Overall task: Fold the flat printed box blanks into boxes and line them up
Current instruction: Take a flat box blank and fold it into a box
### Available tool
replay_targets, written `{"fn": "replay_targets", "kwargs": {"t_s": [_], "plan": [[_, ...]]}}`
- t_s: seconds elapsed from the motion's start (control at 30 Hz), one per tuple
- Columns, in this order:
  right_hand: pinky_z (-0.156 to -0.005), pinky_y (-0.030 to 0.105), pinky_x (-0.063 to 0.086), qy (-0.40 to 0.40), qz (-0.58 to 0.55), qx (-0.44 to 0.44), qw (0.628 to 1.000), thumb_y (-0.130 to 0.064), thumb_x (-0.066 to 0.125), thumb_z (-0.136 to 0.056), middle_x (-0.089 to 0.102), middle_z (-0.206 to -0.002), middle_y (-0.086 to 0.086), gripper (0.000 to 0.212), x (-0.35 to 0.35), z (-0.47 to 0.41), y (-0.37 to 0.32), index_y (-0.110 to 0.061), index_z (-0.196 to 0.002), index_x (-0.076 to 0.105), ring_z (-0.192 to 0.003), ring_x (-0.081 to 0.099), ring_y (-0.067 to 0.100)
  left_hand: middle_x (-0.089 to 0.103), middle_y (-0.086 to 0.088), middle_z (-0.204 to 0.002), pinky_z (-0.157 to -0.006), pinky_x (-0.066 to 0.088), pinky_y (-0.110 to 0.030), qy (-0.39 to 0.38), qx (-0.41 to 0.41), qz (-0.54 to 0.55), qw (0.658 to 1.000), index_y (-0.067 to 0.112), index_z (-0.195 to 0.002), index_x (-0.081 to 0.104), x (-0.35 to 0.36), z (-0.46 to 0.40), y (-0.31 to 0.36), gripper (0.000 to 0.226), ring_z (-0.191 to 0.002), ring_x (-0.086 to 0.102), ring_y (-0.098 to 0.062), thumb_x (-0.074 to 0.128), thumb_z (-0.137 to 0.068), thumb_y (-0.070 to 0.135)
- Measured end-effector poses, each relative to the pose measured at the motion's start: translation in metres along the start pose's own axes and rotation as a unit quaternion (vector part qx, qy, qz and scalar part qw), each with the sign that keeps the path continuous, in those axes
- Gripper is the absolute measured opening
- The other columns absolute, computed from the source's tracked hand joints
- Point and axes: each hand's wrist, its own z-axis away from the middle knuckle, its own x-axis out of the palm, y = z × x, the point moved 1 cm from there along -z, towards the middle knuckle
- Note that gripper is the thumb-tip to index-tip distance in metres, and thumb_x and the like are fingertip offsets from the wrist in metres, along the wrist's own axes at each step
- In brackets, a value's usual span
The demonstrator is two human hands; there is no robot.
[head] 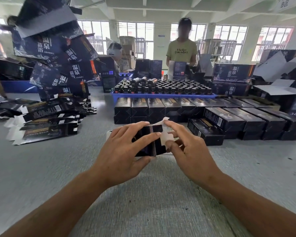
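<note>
A small black printed box point(149, 142) stands half-formed on the grey table point(152, 194) between my hands. My left hand point(125, 151) grips its left side, thumb below and fingers over the top. My right hand point(188, 151) pinches the white end flaps point(166, 135) at its open right end. A fanned pile of flat black blanks point(46, 118) lies to the left. Folded black boxes point(161, 106) stand in a row behind, and more folded boxes point(246, 122) are lined up at the right.
A blue tray point(162, 95) full of dark bottles sits behind the folded row. Large printed cartons point(58, 65) tower at the left, and more cartons point(232, 74) stand at the right. A person in a green shirt point(181, 50) stands across the table.
</note>
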Motion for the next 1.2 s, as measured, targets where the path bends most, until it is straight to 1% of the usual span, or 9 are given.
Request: {"fn": "replay_targets", "kwargs": {"t_s": [0.13, 0.27, 0.4, 0.5, 0.57, 0.73, 0.83, 0.97, 1.2], "plan": [[-0.070, 0.005, 0.050, 0.017, -0.049, 0.039, 0.998, -0.020, 0.059, -0.101, 0.066, -0.119, -0.006, 0.057, 0.0010, -0.0009, 0.0020, -0.048, -0.143, 0.033, -0.084, 0.068, -0.006, 0.048, -0.009, -0.147, -0.102, 0.044, -0.046, -0.012, 0.005, 0.000, 1.000, 0.027, -0.137, 0.054, 0.0003, -0.0009, 0.0017, 0.070, -0.127, 0.053, -0.031, 0.083, -0.074, 0.036], [-0.071, 0.004, 0.050, 0.013, -0.033, 0.033, 0.999, -0.021, 0.059, -0.100, 0.059, -0.109, -0.021, 0.057, 0.0003, 0.0000, 0.0020, -0.054, -0.139, 0.033, -0.085, 0.068, -0.006, 0.047, -0.008, -0.148, -0.101, 0.044, -0.046, -0.016, 0.000, 0.009, 1.000, 0.026, -0.134, 0.054, 0.0013, -0.0007, 0.0021, 0.069, -0.128, 0.052, -0.031, 0.084, -0.073, 0.032], [-0.078, 0.009, 0.049, 0.019, 0.014, -0.011, 1.000, -0.014, 0.059, -0.100, 0.062, -0.105, -0.026, 0.033, -0.0003, 0.0003, 0.0013, -0.031, -0.128, 0.061, -0.087, 0.068, -0.002, 0.045, -0.009, -0.149, -0.099, 0.047, -0.046, -0.015, -0.004, 0.017, 1.000, 0.027, -0.134, 0.051, 0.0013, 0.0002, 0.0019, 0.069, -0.129, 0.052, -0.032, 0.084, -0.073, 0.030], [-0.089, 0.028, 0.055, 0.020, 0.021, -0.022, 0.999, -0.011, 0.056, -0.101, 0.068, -0.116, -0.012, 0.032, -0.0011, -0.0005, 0.0008, -0.020, -0.129, 0.066, -0.096, 0.067, 0.004, 0.045, -0.010, -0.150, -0.096, 0.050, -0.046, -0.015, -0.003, 0.013, 1.000, 0.027, -0.137, 0.047, 0.0011, 0.0000, 0.0028, 0.070, -0.129, 0.053, -0.033, 0.080, -0.075, 0.031], [-0.091, 0.031, 0.055, 0.010, 0.021, -0.018, 1.000, -0.014, 0.055, -0.102, 0.067, -0.120, -0.011, 0.033, -0.0019, -0.0009, -0.0002, -0.020, -0.133, 0.064, -0.098, 0.066, 0.003, 0.044, -0.011, -0.151, -0.095, 0.050, -0.047, -0.022, 0.000, 0.001, 1.000, 0.029, -0.141, 0.046, 0.0012, -0.0005, 0.0040, 0.069, -0.132, 0.051, -0.034, 0.073, -0.078, 0.034], [-0.096, 0.019, 0.045, -0.075, 0.010, 0.021, 0.997, -0.053, 0.066, -0.090, 0.052, -0.136, -0.021, 0.063, -0.0044, 0.0012, -0.0034, -0.032, -0.146, 0.048, -0.119, 0.050, -0.005, 0.042, -0.012, -0.152, -0.086, 0.056, -0.048, -0.026, -0.013, 0.019, 0.999, 0.028, -0.139, 0.057, -0.0007, -0.0006, 0.0017, 0.054, -0.135, 0.047, -0.035, 0.062, -0.086, 0.036], [-0.105, 0.026, 0.044, -0.096, 0.043, 0.007, 0.994, -0.043, 0.072, -0.088, 0.049, -0.142, -0.018, 0.070, -0.0026, 0.0011, -0.0050, -0.030, -0.150, 0.043, -0.125, 0.048, 0.002, 0.044, -0.012, -0.150, -0.081, 0.058, -0.047, -0.028, -0.011, 0.015, 0.999, 0.025, -0.136, 0.060, -0.0015, -0.0007, -0.0002, 0.055, -0.132, 0.048, -0.035, 0.067, -0.082, 0.032], [-0.088, 0.002, 0.041, -0.014, 0.033, 0.004, 0.999, -0.026, 0.074, -0.090, 0.065, -0.124, -0.013, 0.044, -0.0037, 0.0001, -0.0046, -0.024, -0.132, 0.062, -0.103, 0.058, -0.006, 0.045, -0.011, -0.148, -0.080, 0.059, -0.046, -0.023, 0.011, 0.013, 1.000, 0.028, -0.134, 0.057, -0.0022, -0.0011, 0.0039, 0.054, -0.130, 0.051, -0.035, 0.066, -0.081, 0.033], [-0.078, 0.009, 0.050, 0.009, -0.006, 0.011, 1.000, -0.024, 0.078, -0.086, 0.066, -0.110, -0.019, 0.039, -0.0035, 0.0017, -0.0030, -0.027, -0.122, 0.063, -0.094, 0.064, -0.003, 0.050, -0.014, -0.145, -0.082, 0.058, -0.047, -0.014, 0.036, -0.014, 0.999, 0.025, -0.129, 0.065, -0.0012, -0.0029, 0.0077, 0.048, -0.130, 0.052, -0.035, 0.066, -0.082, 0.036]]}}
